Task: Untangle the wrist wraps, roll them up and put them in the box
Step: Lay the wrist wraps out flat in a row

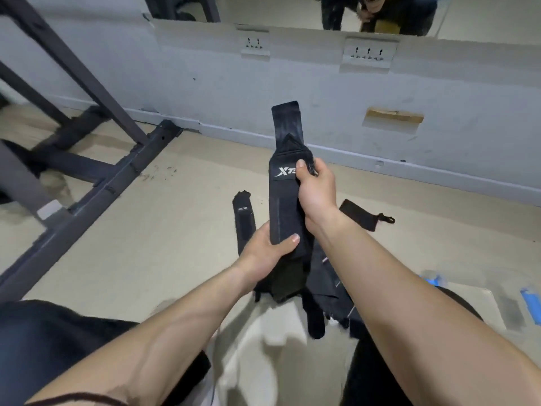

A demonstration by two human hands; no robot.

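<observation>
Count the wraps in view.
3 clear: held wrap in left hand and right hand; left wrap on the floor; right wrap on the floor. Pile below may hide more.

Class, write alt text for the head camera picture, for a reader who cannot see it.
Two hands hold a black wrist wrap above a beige floor: the right hand grips it near its white logo, the left hand grips its lower part. More black wraps lie in a heap below, and a metal frame stands at left.

Beige floor (175,244): loose wrist wrap (244,219), wrap pile (319,288), rack base (87,197).
</observation>
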